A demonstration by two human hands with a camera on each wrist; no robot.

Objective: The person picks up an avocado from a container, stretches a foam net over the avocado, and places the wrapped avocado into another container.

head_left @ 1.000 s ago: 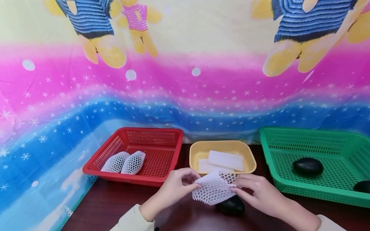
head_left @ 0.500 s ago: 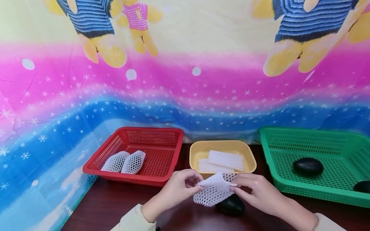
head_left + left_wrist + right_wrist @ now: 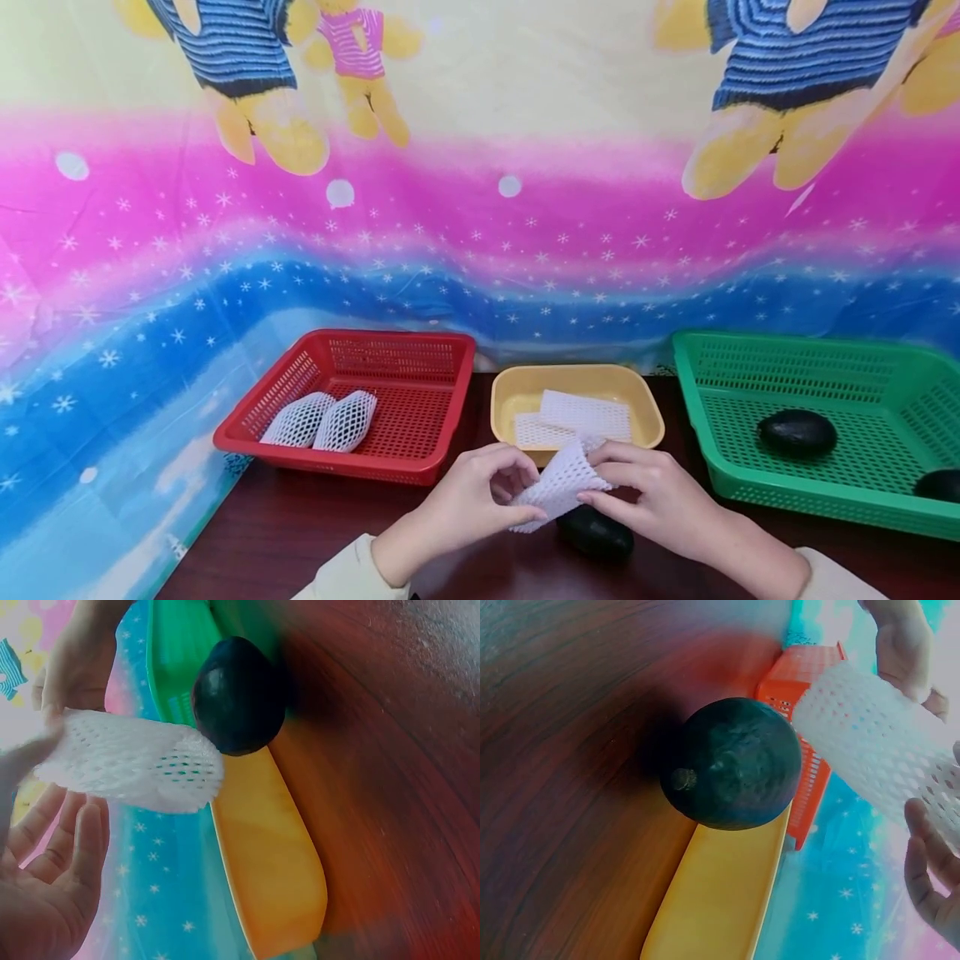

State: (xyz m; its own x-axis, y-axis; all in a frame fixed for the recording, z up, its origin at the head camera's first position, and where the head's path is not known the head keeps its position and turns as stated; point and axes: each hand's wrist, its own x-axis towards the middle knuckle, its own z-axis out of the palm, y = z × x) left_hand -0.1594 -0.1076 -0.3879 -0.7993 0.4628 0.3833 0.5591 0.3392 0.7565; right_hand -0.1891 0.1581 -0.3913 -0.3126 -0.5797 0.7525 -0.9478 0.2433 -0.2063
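A white foam net sleeve [image 3: 558, 487] is held between both hands above the table. The left hand [image 3: 480, 492] grips its lower left end, thumb in front. My right hand [image 3: 660, 496] pinches its upper right part between thumb and fingers. Under the sleeve a dark avocado [image 3: 596, 533] lies on the table, touched by neither hand. In the left wrist view the sleeve [image 3: 135, 761] appears as a tube beside the avocado [image 3: 240, 697]. The right wrist view shows the avocado [image 3: 735, 765] with its stem end and the sleeve [image 3: 877, 735] to its right.
At the left a red basket [image 3: 405, 462] holds two net-covered fruits [image 3: 345, 422]. A yellow tray [image 3: 652, 417] with flat white sleeves [image 3: 588, 414] stands behind the hands. Two dark avocados [image 3: 798, 433] lie in a green basket [image 3: 825, 496] at the right.
The sleeve has turned and narrowed between the hands. My left hand has moved slightly right, its thumb now further across the sleeve; the right hand has shifted a little left. The avocado stays under the sleeve.
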